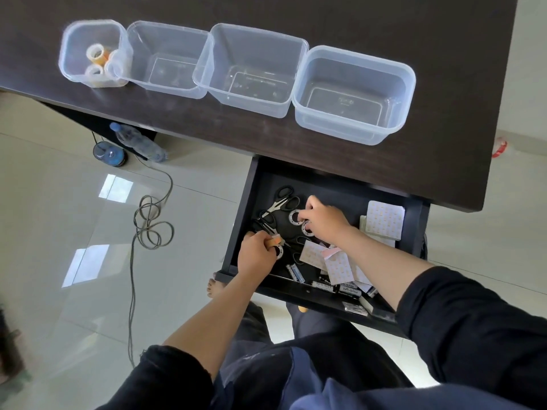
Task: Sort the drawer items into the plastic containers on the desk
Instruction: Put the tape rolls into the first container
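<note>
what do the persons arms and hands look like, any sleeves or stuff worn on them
Both arms wear black sleeves, pushed up toward the elbows so the forearms are bare. The left hand and right hand are bare too: no gloves, and no watch, bracelet or ring shows. The sleeve cloth looks plain, without markings.

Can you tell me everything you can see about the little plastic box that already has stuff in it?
The smallest container is see-through, slightly cloudy plastic, squarish with rounded corners and a thick rim. It stands upright with no lid at the left end of the row on the dark desk. Its right side looks pressed against the next container. Inside lie several tape rolls, clear ones with orange-brown cores. No hand touches it.
</note>
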